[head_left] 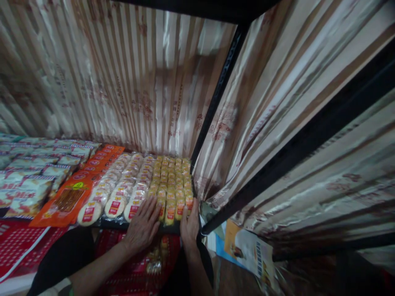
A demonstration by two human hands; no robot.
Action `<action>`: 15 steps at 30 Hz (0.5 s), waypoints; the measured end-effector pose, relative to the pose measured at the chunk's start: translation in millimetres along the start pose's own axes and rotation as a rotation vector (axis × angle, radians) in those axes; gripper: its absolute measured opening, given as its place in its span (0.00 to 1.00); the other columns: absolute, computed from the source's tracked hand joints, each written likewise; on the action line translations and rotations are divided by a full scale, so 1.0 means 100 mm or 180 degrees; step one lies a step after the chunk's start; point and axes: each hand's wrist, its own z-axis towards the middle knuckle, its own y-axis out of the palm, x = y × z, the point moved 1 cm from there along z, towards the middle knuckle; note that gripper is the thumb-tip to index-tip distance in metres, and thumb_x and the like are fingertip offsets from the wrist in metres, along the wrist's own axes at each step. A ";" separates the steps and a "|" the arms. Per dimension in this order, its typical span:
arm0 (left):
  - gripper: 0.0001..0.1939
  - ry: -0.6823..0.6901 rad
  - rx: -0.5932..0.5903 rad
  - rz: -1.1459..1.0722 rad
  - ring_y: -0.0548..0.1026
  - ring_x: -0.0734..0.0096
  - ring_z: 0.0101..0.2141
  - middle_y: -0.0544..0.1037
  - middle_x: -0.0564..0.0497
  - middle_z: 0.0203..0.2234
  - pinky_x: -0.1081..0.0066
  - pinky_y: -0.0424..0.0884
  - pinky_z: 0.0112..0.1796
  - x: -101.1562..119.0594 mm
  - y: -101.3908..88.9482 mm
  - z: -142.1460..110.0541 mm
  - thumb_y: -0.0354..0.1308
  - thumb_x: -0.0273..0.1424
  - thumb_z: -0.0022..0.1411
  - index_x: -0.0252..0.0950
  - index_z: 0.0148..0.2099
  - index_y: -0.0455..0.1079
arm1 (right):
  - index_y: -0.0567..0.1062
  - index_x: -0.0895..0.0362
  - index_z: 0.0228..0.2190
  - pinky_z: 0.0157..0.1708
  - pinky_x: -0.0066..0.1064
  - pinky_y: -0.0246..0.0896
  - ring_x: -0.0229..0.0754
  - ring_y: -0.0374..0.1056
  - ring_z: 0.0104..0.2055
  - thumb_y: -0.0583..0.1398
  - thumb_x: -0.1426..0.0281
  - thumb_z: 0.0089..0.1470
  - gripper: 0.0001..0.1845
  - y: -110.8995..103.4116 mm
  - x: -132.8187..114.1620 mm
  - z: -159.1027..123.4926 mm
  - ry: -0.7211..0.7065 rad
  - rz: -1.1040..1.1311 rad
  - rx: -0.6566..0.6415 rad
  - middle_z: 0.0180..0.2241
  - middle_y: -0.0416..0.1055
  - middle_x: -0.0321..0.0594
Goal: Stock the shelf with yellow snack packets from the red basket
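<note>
My left hand (pixel 143 224) lies flat, its fingers stretched over the front of the shelf where round wrapped rice crackers (pixel 115 205) meet small yellow wrapped snacks (pixel 170 209). At the right end of the yellow rows, my right hand (pixel 189 226) rests with thumb and fingers apart, touching the front corner packs. The yellow snacks stand in several tight columns. Left of them, the white crackers overlap in rows. An orange snack packet (pixel 68 200) lies beside the crackers. My fingers hide part of the front row.
White snack bags (pixel 29 195) fill the shelf's left side. Below is a red basket (pixel 106 250) with packets inside. Black shelf posts (pixel 216 94) and a slanting black bar (pixel 277 152) stand at the right. A patterned curtain (pixel 132 78) hangs behind. A printed bag (pixel 248 250) lies low right.
</note>
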 end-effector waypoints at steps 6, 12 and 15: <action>0.29 0.0000 -0.0190 -0.0046 0.47 0.56 0.63 0.50 0.41 0.63 0.55 0.51 0.59 0.11 -0.01 0.01 0.46 0.30 0.63 0.33 0.65 0.48 | 0.53 0.69 0.59 0.59 0.46 0.45 0.51 0.48 0.62 0.42 0.55 0.58 0.36 0.00 0.01 0.00 -0.0095 -0.0150 0.0092 0.60 0.53 0.58; 0.29 -0.0050 -0.0276 -0.0059 0.45 0.54 0.63 0.48 0.41 0.64 0.54 0.54 0.58 0.15 -0.06 -0.14 0.46 0.30 0.63 0.33 0.65 0.47 | 0.54 0.70 0.58 0.58 0.45 0.46 0.53 0.50 0.62 0.40 0.54 0.58 0.38 0.00 0.01 0.01 -0.0149 -0.0249 0.0136 0.58 0.55 0.60; 0.29 -0.0098 -0.0326 -0.0052 0.44 0.53 0.63 0.47 0.41 0.64 0.54 0.54 0.58 0.14 -0.10 -0.24 0.45 0.28 0.63 0.32 0.65 0.46 | 0.54 0.71 0.58 0.58 0.45 0.46 0.53 0.50 0.61 0.40 0.53 0.57 0.39 0.01 0.00 0.01 -0.0153 -0.0281 0.0134 0.58 0.55 0.60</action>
